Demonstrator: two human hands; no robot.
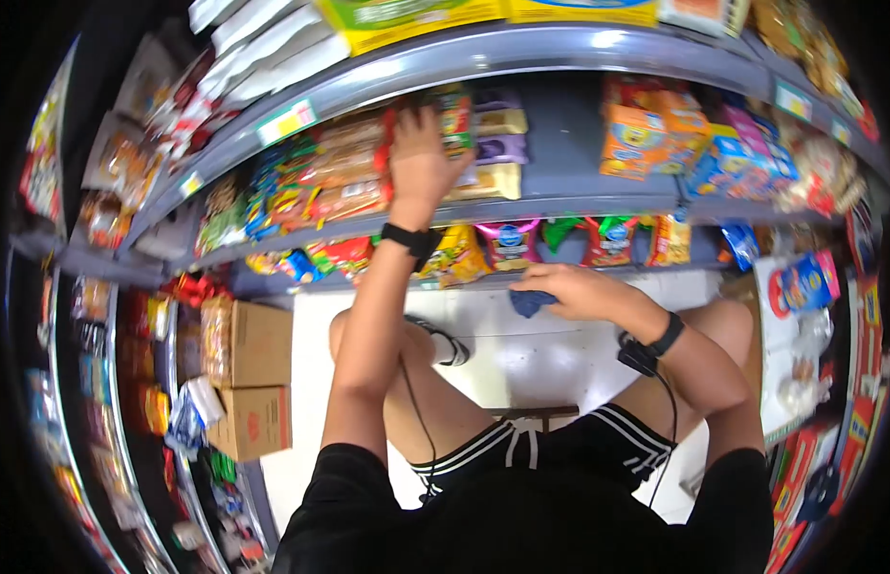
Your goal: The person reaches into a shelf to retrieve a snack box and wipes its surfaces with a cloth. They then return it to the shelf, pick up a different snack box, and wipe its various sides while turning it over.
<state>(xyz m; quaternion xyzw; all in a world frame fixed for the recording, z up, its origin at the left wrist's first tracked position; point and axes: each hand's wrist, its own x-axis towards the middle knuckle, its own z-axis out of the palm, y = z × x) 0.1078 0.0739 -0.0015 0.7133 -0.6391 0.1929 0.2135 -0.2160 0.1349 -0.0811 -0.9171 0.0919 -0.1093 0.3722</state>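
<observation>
My left hand [423,158] reaches onto the middle shelf, fingers stretched and the thumb apart, against the packets there. A green-and-red packet [455,120] lies just right of its fingers. On its left are long packs of brown snacks [354,158] in clear and red wrapping. Purple and cream packs [500,148] are stacked to its right. My right hand [571,291] is closed on a dark blue cloth [531,303], held in front of the lower shelf over the floor. Whether my left fingertips grip any packet is blurred.
Orange packs [646,134] and blue packs [741,167] stand farther right on the shelf. Its grey upper edge [521,53] juts out above. Bagged snacks [512,242] line the lower shelf. Cardboard boxes [258,344] are stacked left; loaded shelves flank both sides.
</observation>
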